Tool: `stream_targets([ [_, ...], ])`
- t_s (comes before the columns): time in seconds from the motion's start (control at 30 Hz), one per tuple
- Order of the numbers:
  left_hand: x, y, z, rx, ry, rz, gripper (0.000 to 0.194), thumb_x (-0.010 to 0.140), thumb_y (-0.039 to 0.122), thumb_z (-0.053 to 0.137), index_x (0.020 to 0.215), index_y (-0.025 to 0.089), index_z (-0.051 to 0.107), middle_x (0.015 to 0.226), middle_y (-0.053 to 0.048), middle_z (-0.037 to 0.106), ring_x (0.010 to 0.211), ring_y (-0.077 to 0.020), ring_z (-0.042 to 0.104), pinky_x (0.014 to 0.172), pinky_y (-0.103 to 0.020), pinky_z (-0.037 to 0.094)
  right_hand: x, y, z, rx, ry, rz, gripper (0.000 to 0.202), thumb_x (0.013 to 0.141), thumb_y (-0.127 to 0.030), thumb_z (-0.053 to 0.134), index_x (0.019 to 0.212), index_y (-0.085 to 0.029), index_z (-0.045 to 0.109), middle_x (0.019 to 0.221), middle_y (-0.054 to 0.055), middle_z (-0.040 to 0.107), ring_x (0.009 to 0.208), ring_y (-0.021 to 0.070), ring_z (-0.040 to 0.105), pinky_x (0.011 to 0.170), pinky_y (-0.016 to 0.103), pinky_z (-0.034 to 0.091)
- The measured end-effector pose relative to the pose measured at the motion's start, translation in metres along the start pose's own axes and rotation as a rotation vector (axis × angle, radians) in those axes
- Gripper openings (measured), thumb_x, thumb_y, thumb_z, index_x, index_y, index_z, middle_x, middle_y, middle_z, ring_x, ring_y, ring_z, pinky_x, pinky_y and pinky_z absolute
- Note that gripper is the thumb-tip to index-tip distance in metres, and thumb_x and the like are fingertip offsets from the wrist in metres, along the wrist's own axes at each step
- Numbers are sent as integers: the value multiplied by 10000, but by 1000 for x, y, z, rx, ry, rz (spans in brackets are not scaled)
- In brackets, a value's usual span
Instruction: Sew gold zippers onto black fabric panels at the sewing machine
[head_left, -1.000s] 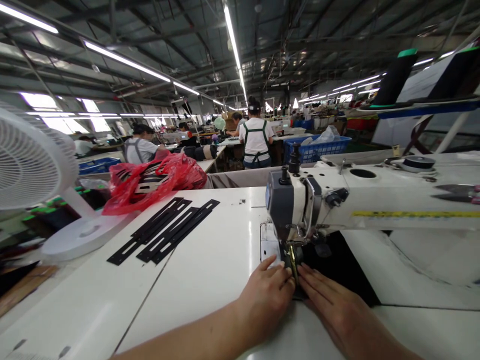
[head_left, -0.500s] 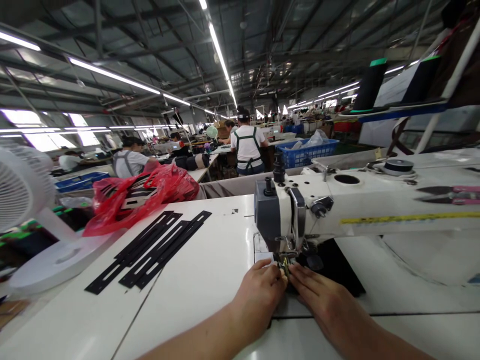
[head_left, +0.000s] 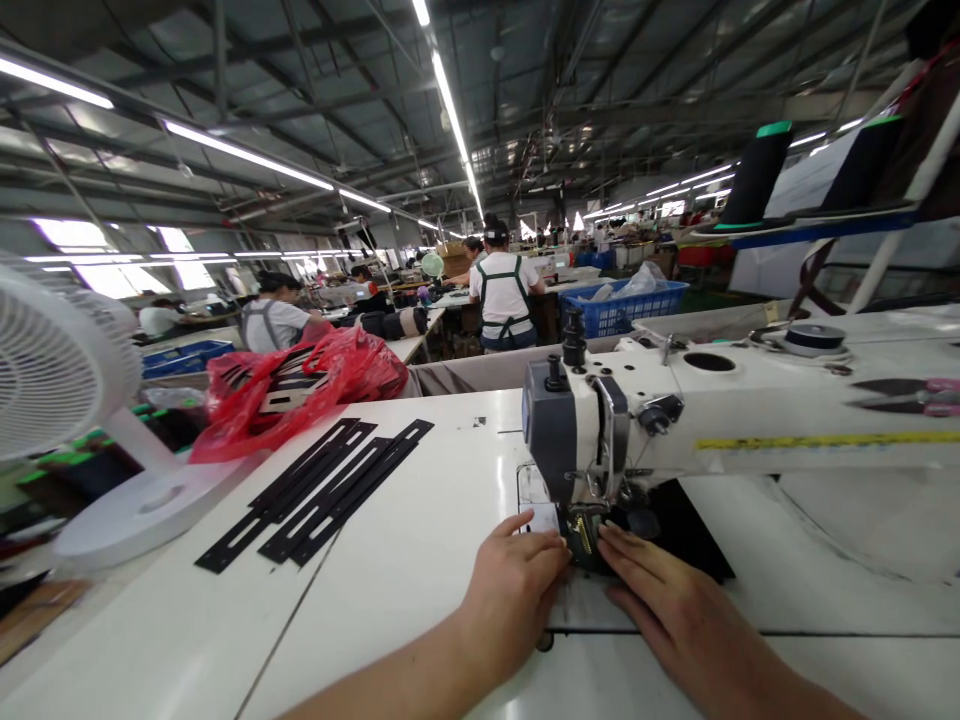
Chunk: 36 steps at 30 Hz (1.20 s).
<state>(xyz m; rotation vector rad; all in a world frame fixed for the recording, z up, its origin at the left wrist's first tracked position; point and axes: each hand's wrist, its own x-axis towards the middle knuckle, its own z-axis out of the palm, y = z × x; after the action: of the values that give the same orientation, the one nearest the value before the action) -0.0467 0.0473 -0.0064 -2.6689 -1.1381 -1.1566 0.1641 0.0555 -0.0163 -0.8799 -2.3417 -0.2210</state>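
Basically, the blk cloth (head_left: 694, 530) is lying under the sewing machine head (head_left: 551, 430), w/ gold zip teeth (head_left: 583, 533) showing at its near end. L hand (head_left: 510, 590) is holding its fingers curled beside the teeth; can't tell if they're pinching anything. R hand (head_left: 675, 590) is resting nearly straight fingers on the right side, not gripping. Cloth is looking light, soft, prob. quick to pucker; teeth are seeming stiffer. Flat fingertips either side, clear of the head, are prob. suiting it best.
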Motion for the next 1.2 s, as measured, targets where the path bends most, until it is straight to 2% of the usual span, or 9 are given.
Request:
stream_targets([
  [0.13, -1, -2, 2, 80, -40, 129, 218, 911, 142, 393, 931, 155, 610, 909, -55, 683, 818, -136, 651, 958, -365, 447, 1, -2, 1, -110, 2, -102, 336, 844, -81, 400, 1069, -80, 649, 1112, 154, 626, 998, 238, 616, 843, 356, 528],
  [0.23, 2, -1, -1, 167, -90, 216, 257, 920, 127, 344, 912, 130, 601, 842, -62, 666, 783, -136, 641, 959, -369, 445, 2, -2, 1, -139, 1, -147, 343, 839, -58, 393, 1059, -87, 655, 1112, 160, 624, 1005, 240, 613, 846, 353, 530],
  [0.33, 6, -1, -2, 223, -86, 276, 270, 922, 101, 336, 860, 117, 599, 781, -55, 646, 782, -139, 635, 972, -367, 433, 3, 0, 2, -154, 10, -164, 378, 821, -13, 366, 1043, -97, 661, 1103, 149, 630, 1005, 226, 613, 842, 336, 533],
  [0.63, 11, -15, 2, 212, -136, 269, 204, 920, 126, 402, 834, 126, 587, 771, -33, 623, 775, -135, 619, 983, -355, 403, 20, -3, -2, -239, 79, -191, 435, 851, 12, 260, 940, -69, 678, 986, 137, 677, 848, 190, 664, 722, 273, 570],
  [0.83, 16, -22, 3, 209, -124, 252, 195, 915, 129, 406, 825, 132, 578, 777, -32, 620, 745, -144, 605, 919, -349, 425, 26, -1, -1, -217, 77, -155, 441, 866, 14, 244, 911, -108, 665, 891, 93, 698, 784, 147, 669, 598, 201, 554],
  [0.97, 15, -25, 5, 198, -154, 231, 169, 914, 148, 421, 854, 136, 579, 820, -38, 625, 801, -155, 605, 937, -355, 401, 25, 2, 1, -197, 36, -149, 422, 869, 6, 247, 948, -100, 648, 913, 102, 693, 783, 146, 667, 551, 195, 543],
  [1.13, 16, -29, 5, 198, -207, 216, 143, 912, 148, 442, 879, 141, 581, 851, -44, 630, 853, -154, 602, 936, -341, 388, 27, 5, 2, -230, 38, -158, 389, 891, -29, 262, 950, -102, 639, 868, 99, 694, 783, 169, 667, 617, 243, 554],
  [1.2, 16, -29, 4, 196, -209, 211, 145, 910, 148, 442, 876, 142, 583, 843, -47, 633, 852, -158, 605, 925, -340, 391, 29, 5, 1, -238, 31, -159, 381, 900, -40, 263, 943, -105, 637, 849, 95, 695, 760, 165, 668, 569, 233, 543],
])
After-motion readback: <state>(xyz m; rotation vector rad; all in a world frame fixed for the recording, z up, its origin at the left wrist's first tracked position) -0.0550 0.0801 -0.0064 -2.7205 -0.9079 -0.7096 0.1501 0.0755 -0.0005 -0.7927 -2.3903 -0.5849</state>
